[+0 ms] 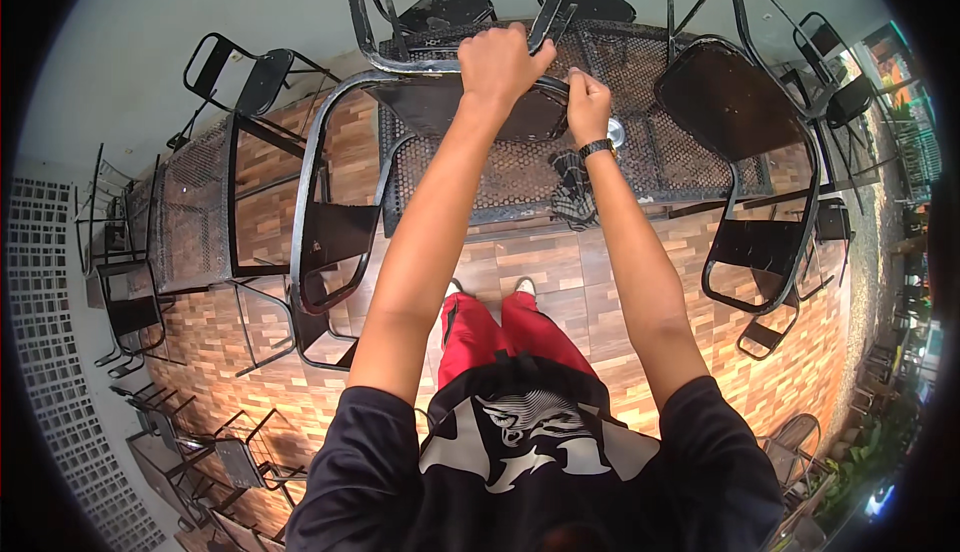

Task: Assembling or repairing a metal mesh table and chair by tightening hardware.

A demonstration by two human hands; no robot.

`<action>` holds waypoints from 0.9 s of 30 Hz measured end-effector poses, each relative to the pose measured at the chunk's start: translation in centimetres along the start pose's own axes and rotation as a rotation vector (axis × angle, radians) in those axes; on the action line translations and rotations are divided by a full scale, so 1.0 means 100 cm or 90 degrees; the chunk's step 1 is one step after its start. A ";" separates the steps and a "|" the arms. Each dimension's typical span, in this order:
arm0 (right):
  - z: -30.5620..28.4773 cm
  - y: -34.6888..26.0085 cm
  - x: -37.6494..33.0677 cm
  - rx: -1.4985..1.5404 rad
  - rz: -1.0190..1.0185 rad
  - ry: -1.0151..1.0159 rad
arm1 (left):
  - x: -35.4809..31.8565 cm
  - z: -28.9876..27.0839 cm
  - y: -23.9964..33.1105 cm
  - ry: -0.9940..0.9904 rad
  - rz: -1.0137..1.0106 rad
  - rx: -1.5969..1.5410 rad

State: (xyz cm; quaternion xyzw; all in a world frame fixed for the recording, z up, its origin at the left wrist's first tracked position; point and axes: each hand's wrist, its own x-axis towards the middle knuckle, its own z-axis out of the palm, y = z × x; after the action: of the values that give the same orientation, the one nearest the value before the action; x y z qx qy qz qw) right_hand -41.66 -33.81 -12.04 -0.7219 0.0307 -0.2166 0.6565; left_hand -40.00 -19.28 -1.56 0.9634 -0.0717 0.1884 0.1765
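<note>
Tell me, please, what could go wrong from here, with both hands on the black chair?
1. The black chair is upside down, its backrest hanging beside the mesh table. If the left hand or right hand slips, it might swing down toward the shoes.
2. The dark cloth lies at the table's near edge, so a bump could drag it off.
3. The small silvery object beside the right wrist might get knocked.
</note>
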 end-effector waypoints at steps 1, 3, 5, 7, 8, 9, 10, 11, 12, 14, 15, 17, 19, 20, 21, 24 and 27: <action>0.001 -0.003 -0.001 -0.009 -0.025 -0.009 | -0.005 0.006 -0.004 0.113 0.049 0.036; 0.000 -0.011 -0.004 -0.033 -0.066 -0.011 | -0.016 0.011 -0.004 0.149 0.062 0.050; -0.001 -0.008 -0.006 -0.034 -0.076 0.001 | -0.023 0.017 -0.002 0.244 0.123 0.050; -0.005 -0.008 -0.005 -0.036 -0.066 -0.008 | -0.035 0.019 0.006 0.284 0.182 -0.021; -0.008 -0.007 -0.004 -0.032 -0.051 -0.027 | -0.043 0.022 0.012 0.305 0.212 -0.032; -0.007 -0.011 -0.006 -0.062 -0.058 -0.025 | -0.050 0.024 0.015 0.328 0.239 -0.039; -0.011 -0.013 -0.008 -0.086 -0.048 -0.051 | -0.060 0.031 0.017 0.331 0.282 -0.078; -0.015 -0.013 -0.011 -0.111 -0.037 -0.077 | -0.071 0.039 0.019 0.324 0.319 -0.103; -0.018 0.006 -0.004 -0.083 -0.172 0.005 | -0.081 0.049 0.028 0.319 0.361 -0.139; -0.026 0.015 -0.015 -0.124 -0.166 0.035 | -0.112 0.070 0.027 0.260 0.329 -0.202; -0.033 0.032 -0.021 -0.161 -0.152 0.053 | -0.126 0.081 0.027 0.219 0.296 -0.227; -0.059 0.071 -0.041 -0.355 -0.174 0.030 | -0.152 0.111 0.026 0.148 0.237 -0.237; -0.070 0.096 -0.082 -0.555 0.010 -0.102 | -0.183 0.139 0.011 0.038 0.144 -0.214; -0.074 0.107 -0.099 -0.656 0.088 -0.158 | -0.198 0.152 0.005 -0.016 0.097 -0.198; -0.092 0.127 -0.112 -0.715 0.190 -0.204 | -0.212 0.168 0.010 -0.073 0.059 -0.197; -0.109 0.159 -0.158 -0.748 0.133 -0.220 | -0.247 0.202 -0.004 -0.148 0.015 -0.218; -0.100 0.162 -0.165 -0.676 0.122 -0.220 | -0.265 0.213 -0.031 -0.163 -0.006 -0.272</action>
State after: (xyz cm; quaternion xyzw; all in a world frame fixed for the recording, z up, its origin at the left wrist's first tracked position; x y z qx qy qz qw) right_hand -56.18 -39.93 -31.64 -0.9720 0.0931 0.0107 0.2157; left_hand -56.54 -22.33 -31.27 0.9205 -0.1275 0.0445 0.3667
